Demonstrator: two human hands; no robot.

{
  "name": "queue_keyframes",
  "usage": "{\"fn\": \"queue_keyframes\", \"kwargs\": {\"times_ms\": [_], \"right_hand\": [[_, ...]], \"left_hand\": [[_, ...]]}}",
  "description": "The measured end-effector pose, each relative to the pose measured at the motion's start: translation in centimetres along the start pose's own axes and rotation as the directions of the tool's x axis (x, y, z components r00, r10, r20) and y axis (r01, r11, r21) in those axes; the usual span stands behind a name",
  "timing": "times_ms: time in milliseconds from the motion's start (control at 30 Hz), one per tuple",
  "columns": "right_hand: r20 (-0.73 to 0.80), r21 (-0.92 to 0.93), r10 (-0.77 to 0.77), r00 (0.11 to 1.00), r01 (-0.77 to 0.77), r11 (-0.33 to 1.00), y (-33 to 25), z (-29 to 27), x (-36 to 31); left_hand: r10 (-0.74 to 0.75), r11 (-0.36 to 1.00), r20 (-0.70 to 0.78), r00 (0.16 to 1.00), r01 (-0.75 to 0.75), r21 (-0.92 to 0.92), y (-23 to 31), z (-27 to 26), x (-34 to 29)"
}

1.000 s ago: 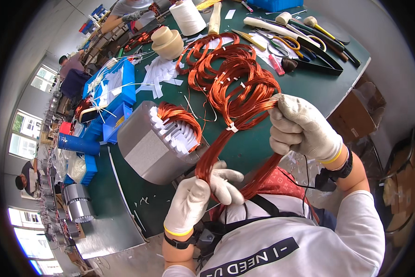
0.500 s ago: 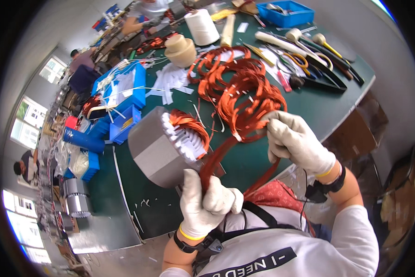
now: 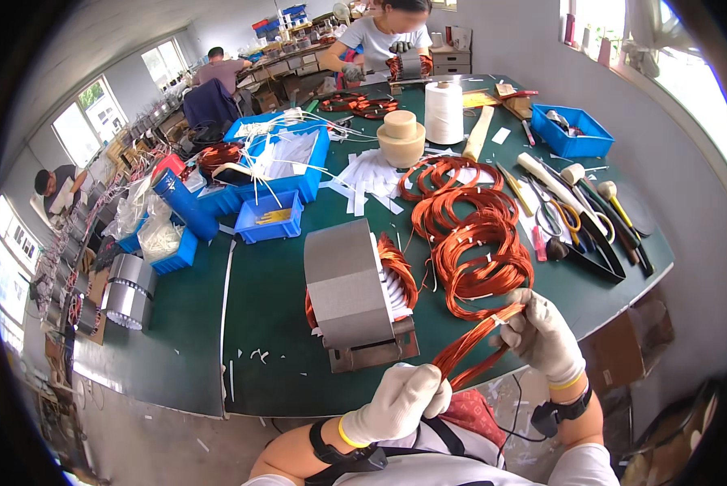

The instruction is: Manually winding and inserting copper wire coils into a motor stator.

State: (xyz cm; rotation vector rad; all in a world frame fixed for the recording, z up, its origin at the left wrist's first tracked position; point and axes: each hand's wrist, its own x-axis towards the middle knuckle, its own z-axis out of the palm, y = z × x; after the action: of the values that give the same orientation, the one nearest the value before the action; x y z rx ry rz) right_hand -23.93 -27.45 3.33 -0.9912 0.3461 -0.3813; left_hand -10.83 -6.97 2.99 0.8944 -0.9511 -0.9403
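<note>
A loop of copper wire, a coil [image 3: 467, 343], stretches between my two gloved hands above the table's near edge. My left hand [image 3: 400, 402] is closed round its lower left end. At the upper right end, my right hand [image 3: 539, 334] pinches it beside a small white tie. To the left of the coil a grey motor stator [image 3: 343, 279] lies on its side on a metal stand [image 3: 373, 347]. White insulation strips and copper windings show in its bore. Beyond my right hand, several tied copper coils [image 3: 481, 259] lie overlapping in a row.
Blue bins [image 3: 307, 182] with white strips stand at the back left, a small blue tray [image 3: 268, 219] before them. Scissors and mallets [image 3: 574, 215] lie at right. A thread cone [image 3: 444, 113] stands at the back. A co-worker [image 3: 384, 44] handles another stator across the table.
The view has swung up and levelled, showing more of the room. The coil is now drawn out between my hands, away from the stator. Both hands keep hold of it.
</note>
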Motion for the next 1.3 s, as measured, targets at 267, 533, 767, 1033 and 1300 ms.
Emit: {"fn": "queue_keyframes", "kwargs": {"times_ms": [267, 533, 767, 1033, 1300], "right_hand": [[0.008, -0.165, 0.026, 1.0, -0.024, 0.986, 0.5, 0.1, -0.9], [0.105, 0.192, 0.008, 0.994, -0.028, 0.981, -0.2, -0.5, -2.4], [0.104, -0.004, 0.075, 0.992, -0.075, 0.997, -3.2, 0.1, -0.5], [0.618, -0.784, -0.467, 0.633, 0.54, -0.306, 0.4, 5.2, -4.0], [0.541, -0.753, -0.492, 0.682, 0.654, 0.079, -4.2, 2.8, -1.9]], "left_hand": [[-0.008, 0.951, 0.199, 0.98, -0.054, 0.304, -0.3, 2.5, -1.0], [-0.14, 0.845, -0.043, 0.989, 0.096, -0.526, 0.3, 1.2, 0.7], [-0.174, 0.566, 0.148, 0.973, 0.222, -0.794, 2.6, 0.3, 2.8], [-0.212, 0.683, 0.012, 0.977, 0.157, -0.714, 2.5, 0.3, 2.6], [-0.211, 0.9, -0.163, 0.964, 0.127, -0.417, 0.3, 0.9, -0.1]]}}
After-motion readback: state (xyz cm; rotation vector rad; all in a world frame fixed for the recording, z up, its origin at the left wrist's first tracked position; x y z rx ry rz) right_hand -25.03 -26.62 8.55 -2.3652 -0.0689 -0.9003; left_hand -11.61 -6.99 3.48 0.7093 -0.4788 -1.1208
